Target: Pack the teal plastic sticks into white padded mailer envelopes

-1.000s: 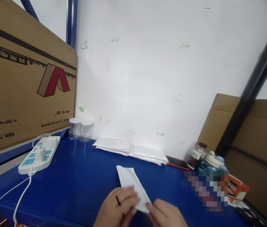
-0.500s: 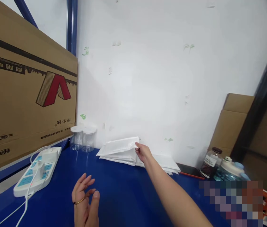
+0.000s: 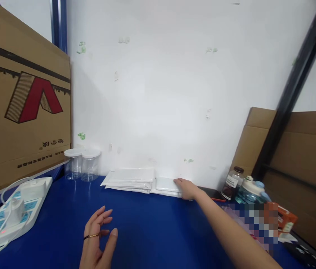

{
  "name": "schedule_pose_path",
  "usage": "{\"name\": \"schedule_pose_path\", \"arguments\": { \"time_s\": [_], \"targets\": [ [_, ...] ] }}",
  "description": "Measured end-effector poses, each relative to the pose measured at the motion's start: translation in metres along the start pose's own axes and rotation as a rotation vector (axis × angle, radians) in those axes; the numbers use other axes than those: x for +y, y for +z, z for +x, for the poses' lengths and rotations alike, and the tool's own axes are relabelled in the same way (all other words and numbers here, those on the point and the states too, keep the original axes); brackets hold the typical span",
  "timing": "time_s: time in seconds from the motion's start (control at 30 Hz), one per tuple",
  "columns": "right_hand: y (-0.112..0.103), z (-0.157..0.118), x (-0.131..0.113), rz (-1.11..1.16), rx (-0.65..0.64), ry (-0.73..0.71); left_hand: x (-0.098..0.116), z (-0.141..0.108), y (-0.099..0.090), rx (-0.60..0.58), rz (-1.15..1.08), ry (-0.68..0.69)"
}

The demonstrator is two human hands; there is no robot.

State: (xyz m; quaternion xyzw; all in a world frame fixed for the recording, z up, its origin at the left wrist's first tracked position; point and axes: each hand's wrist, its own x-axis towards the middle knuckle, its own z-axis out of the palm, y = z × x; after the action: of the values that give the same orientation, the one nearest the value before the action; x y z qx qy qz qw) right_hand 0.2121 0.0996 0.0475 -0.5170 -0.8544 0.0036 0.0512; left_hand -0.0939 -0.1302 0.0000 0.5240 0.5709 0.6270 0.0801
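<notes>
My right hand [image 3: 188, 189] reaches far forward. Its fingers lie over the right end of a pale, flat rectangular packet [image 3: 166, 184], closed on that edge; the thumb is hidden. Beneath the packet are white envelopes [image 3: 163, 193], partly covered by the hand. Just left of it, a stack of white padded envelopes [image 3: 131, 175] lies against the wall. Nearer to me, my left hand [image 3: 97, 239] hovers over the blue table with its fingers apart and nothing in them. A ring and a dark band show on one of its fingers.
Two clear jars with white lids [image 3: 90, 166] stand at the back left. A white power strip [image 3: 20, 213] with cords lies beside the large carton [image 3: 34, 112]. To the right are a phone [image 3: 212, 194], a brown-lidded jar [image 3: 232, 183], a bottle [image 3: 250, 190] and an orange box [image 3: 283, 220].
My right hand has let go of the white envelope on the left stack, which now lies flat. It has moved right to the pale packet. My view has turned slightly right.
</notes>
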Motion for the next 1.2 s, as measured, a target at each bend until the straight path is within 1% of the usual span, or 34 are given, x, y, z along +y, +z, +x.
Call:
{"name": "schedule_pose_path", "arguments": {
  "time_s": [0.07, 0.17, 0.27, 0.33, 0.37, 0.43, 0.5, 0.57, 0.6, 0.67, 0.7, 0.73, 0.77, 0.83, 0.87, 0.93, 1.0, 1.03, 1.1, 1.13, 1.2],
  "targets": [
    [0.004, -0.008, 0.004, -0.121, 0.002, 0.022, -0.002, 0.001, 0.002, -0.029, 0.039, 0.02],
    [0.0, -0.013, 0.003, -0.154, 0.05, 0.086, -0.002, 0.004, 0.005, -0.067, 0.077, 0.047],
    [-0.019, -0.026, 0.008, -0.148, 0.117, 0.148, 0.008, 0.007, 0.01, -0.156, 0.132, 0.092],
    [-0.037, -0.043, 0.014, -0.111, 0.155, 0.168, 0.022, 0.011, 0.018, -0.219, 0.214, 0.153],
    [-0.046, -0.053, 0.016, -0.044, 0.164, 0.164, 0.032, 0.014, 0.025, -0.244, 0.268, 0.198],
    [-0.06, -0.074, 0.014, 0.167, 0.12, 0.06, 0.053, 0.021, 0.046, -0.303, 0.385, 0.334],
    [-0.066, -0.091, 0.003, 0.395, 0.034, -0.051, 0.072, 0.027, 0.074, -0.44, 0.493, 0.507],
    [-0.064, -0.1, -0.014, 0.59, -0.092, -0.16, 0.086, 0.032, 0.101, -0.623, 0.564, 0.668],
    [-0.06, -0.103, -0.022, 0.682, -0.121, -0.217, 0.089, 0.034, 0.113, -0.708, 0.586, 0.72],
    [-0.048, -0.105, -0.031, 0.846, -0.141, -0.288, 0.089, 0.037, 0.129, -0.821, 0.622, 0.738],
    [-0.042, -0.106, -0.032, 0.913, -0.117, -0.271, 0.086, 0.038, 0.133, -0.853, 0.636, 0.719],
    [-0.036, -0.107, -0.03, 0.964, -0.068, -0.226, 0.082, 0.04, 0.135, -0.865, 0.651, 0.687],
    [-0.031, -0.109, -0.026, 1.004, 0.009, -0.161, 0.077, 0.042, 0.135, -0.862, 0.664, 0.651],
    [-0.02, -0.113, -0.014, 1.091, 0.162, -0.021, 0.067, 0.045, 0.133, -0.831, 0.691, 0.575],
    [-0.016, -0.115, -0.008, 1.15, 0.21, 0.034, 0.063, 0.048, 0.131, -0.812, 0.705, 0.538],
    [-0.005, -0.115, -0.001, 1.329, 0.237, 0.113, 0.057, 0.053, 0.129, -0.78, 0.731, 0.473],
    [0.006, -0.11, -0.002, 1.552, 0.277, 0.181, 0.057, 0.059, 0.127, -0.752, 0.759, 0.448],
    [0.012, -0.106, -0.004, 1.664, 0.323, 0.22, 0.059, 0.064, 0.126, -0.735, 0.777, 0.46],
    [0.023, -0.096, -0.011, 1.873, 0.388, 0.314, 0.073, 0.073, 0.126, -0.698, 0.822, 0.545],
    [0.027, -0.092, -0.015, 1.976, 0.375, 0.372, 0.083, 0.078, 0.126, -0.675, 0.85, 0.616],
    [0.033, -0.086, -0.02, 2.192, 0.299, 0.488, 0.109, 0.087, 0.129, -0.623, 0.914, 0.79]
  ]
}}
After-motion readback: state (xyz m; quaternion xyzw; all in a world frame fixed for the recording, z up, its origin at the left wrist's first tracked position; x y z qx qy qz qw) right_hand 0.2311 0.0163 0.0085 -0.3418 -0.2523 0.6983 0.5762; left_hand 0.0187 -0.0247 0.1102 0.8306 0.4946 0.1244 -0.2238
